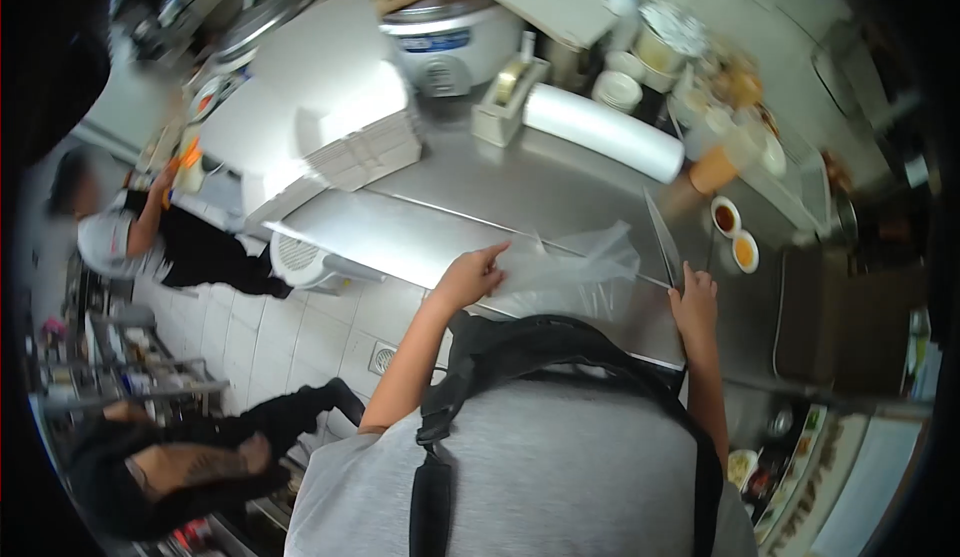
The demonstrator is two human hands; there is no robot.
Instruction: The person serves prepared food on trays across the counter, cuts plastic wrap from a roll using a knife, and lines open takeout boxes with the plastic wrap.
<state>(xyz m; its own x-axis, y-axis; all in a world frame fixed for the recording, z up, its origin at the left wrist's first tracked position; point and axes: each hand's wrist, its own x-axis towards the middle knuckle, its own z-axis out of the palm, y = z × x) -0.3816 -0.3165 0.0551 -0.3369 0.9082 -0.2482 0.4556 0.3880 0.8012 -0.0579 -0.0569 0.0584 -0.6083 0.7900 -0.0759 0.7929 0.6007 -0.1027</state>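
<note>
My right hand is closed around the handle of a knife. Its pointed blade extends away from me over the steel counter. A thin, clear plastic bag lies crumpled between my two hands, close to the counter's front edge. At the bag's left side is my left hand, its index finger stretched out and the others partly bent. I see nothing held in it.
A roll of clear plastic and a tape dispenser stand behind the bag. Stacked white boxes are at left, two sauce cups at right. One person stands far left, another lower left.
</note>
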